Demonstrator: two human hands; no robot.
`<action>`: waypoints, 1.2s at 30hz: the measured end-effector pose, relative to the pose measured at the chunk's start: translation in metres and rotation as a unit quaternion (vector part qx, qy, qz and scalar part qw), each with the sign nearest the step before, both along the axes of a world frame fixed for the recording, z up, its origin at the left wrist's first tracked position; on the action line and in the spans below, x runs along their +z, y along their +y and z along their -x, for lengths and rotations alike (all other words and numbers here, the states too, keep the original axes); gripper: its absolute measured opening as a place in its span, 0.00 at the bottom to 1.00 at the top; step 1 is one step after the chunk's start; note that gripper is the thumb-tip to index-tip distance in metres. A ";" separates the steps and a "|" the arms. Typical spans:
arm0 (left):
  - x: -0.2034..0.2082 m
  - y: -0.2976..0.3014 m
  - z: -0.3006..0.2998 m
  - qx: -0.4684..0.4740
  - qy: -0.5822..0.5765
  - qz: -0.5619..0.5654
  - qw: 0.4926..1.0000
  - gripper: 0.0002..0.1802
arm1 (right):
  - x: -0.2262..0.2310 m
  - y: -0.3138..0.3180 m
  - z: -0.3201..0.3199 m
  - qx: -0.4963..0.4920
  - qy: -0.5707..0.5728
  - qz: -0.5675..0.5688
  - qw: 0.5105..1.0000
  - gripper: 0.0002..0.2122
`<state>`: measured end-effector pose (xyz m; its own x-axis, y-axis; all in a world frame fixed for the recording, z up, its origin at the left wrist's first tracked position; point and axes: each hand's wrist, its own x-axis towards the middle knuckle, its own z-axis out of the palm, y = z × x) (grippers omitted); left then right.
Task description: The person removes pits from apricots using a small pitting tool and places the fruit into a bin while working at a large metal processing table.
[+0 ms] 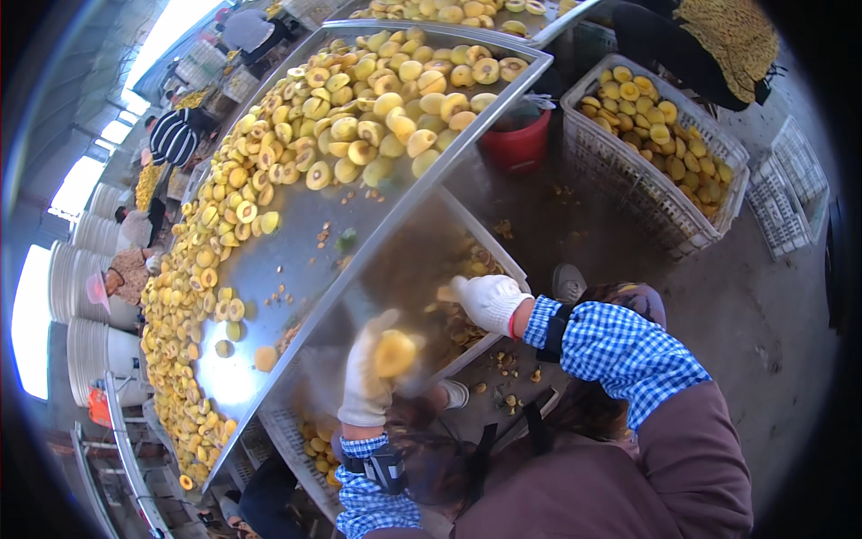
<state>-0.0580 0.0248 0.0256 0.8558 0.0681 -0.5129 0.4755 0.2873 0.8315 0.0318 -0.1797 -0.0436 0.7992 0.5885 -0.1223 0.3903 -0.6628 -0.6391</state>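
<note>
My left hand (366,382), in a white glove, grips a yellow fruit half (395,353), like a peach or apricot; motion smears both. My right hand (492,303), also white-gloved, is closed, with a small tan end (446,294) showing past its fingertips. What that is I cannot make out. Both hands are at the near side of a metal table (359,254), above a pale crate (489,235) holding brownish scraps. Many halved yellow fruits (305,126) are heaped on the table, some with dark pit centres facing up.
A raised metal rim (422,187) edges the table. Beyond it stand a red bucket (516,144) and a white crate (642,184) of fruit halves. Another crate (790,189) lies at far right. A person in stripes (177,137) and others sit leftward. Fruit scraps (510,377) dot the floor.
</note>
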 end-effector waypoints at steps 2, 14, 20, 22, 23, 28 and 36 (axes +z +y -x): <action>0.004 -0.007 0.002 0.062 -0.031 0.029 0.997 0.33 | 0.006 0.007 0.006 -0.012 0.028 -0.045 0.999 0.12; -0.018 -0.026 -0.027 0.196 -0.191 -0.015 0.962 0.35 | 0.055 0.025 0.056 -0.015 0.130 -0.227 0.965 0.15; -0.025 -0.040 -0.037 0.174 -0.232 -0.120 0.950 0.33 | 0.055 0.022 0.049 -0.031 0.093 -0.226 0.969 0.14; -0.024 -0.045 -0.037 0.199 -0.234 -0.119 0.944 0.33 | 0.057 0.020 0.046 -0.032 0.100 -0.217 0.971 0.14; -0.026 -0.045 -0.038 0.197 -0.232 -0.120 0.945 0.33 | 0.057 0.019 0.044 -0.014 0.125 -0.202 0.971 0.16; -0.030 -0.044 -0.041 0.190 -0.261 -0.211 0.923 0.32 | 0.062 0.012 0.037 0.003 0.173 -0.186 0.967 0.18; -0.015 -0.034 -0.045 0.137 -0.197 -0.058 0.969 0.32 | 0.024 0.023 0.036 0.083 0.308 -0.339 0.885 0.12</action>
